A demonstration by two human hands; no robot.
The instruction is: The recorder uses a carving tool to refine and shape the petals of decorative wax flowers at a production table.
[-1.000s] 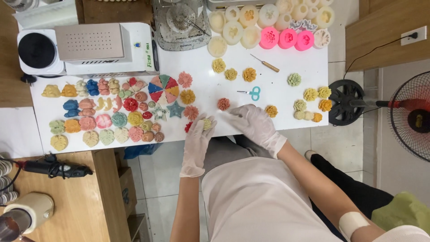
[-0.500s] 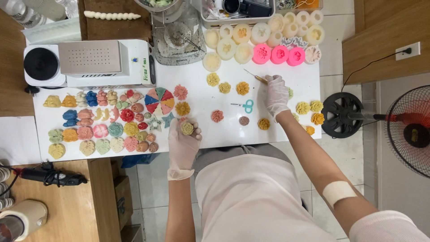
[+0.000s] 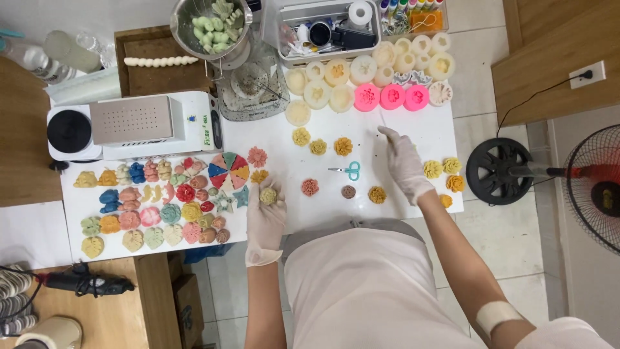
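On the far left of the white table (image 3: 413,213) lies a wide group of small moulded flower and leaf pieces in many colours (image 3: 158,203), arranged in rows below a white machine with a black round part (image 3: 132,124). Just right of this group, the left hand (image 3: 266,216), in a thin white glove, is cupped with the palm up and holds a small pale yellow-green flower piece (image 3: 268,195) at the front edge of the table. Further right on the table lie a pink flower piece (image 3: 310,187), small scissors with teal handles (image 3: 349,170), a small brown round piece (image 3: 348,191) and an orange flower piece (image 3: 377,194), each apart from the others. Behind them stand three pink silicone moulds (image 3: 391,97) in a row, with cream-coloured round moulds (image 3: 336,81) beside them. The right hand (image 3: 405,163), also gloved, is raised over the table with the fingers pinched around a thin stick tool (image 3: 382,123), which points away toward the pink moulds. Near the right edge of the table lie some yellow flower pieces (image 3: 442,169). On the floor to the right stands a black fan (image 3: 597,187).
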